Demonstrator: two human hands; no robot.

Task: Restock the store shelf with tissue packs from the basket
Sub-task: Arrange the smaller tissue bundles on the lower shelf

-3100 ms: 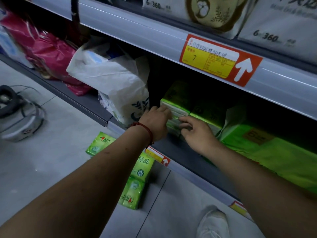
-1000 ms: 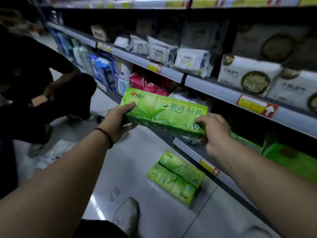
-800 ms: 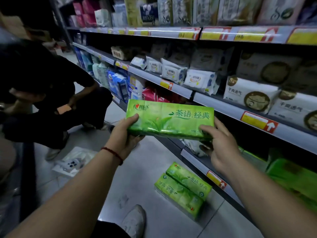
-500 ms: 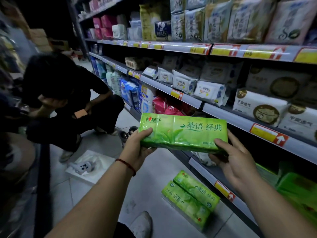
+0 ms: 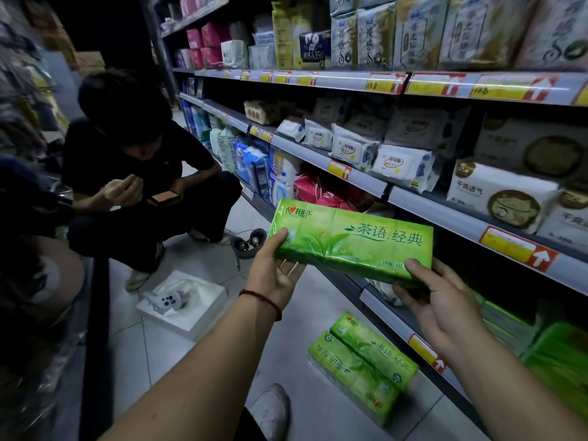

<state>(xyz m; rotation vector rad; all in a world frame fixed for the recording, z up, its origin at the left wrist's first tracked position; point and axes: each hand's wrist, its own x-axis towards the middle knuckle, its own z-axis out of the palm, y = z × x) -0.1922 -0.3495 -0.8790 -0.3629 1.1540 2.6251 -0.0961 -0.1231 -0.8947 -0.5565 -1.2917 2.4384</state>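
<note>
**While both hands grip it, a green tissue pack hangs in front of the shelving**

As the head camera looks down the aisle, the green tissue pack is held in the air, long side level and printed face toward the camera. It is in front of the grey front edge of the middle shelf and touches no shelf. The left hand grips the pack's left end, thumb on the front face and fingers curled underneath; a red string bracelet circles that wrist. The right hand grips the lower right corner, thumb tip on the front face and the other fingers wrapped below and behind.

Two more green packs lie side by side and touching on the tiled floor, just beside the front edge of the bottom shelf. More green packs sit on that bottom shelf toward its right end. A pale shoe rests on the floor near the two packs.

Further down the aisle, a person in dark clothes crouches on the floor facing the shelving. A white foam tray lies on the floor between that person and the left forearm, with a small white item in it. White and beige packs line the upper shelves.
</note>
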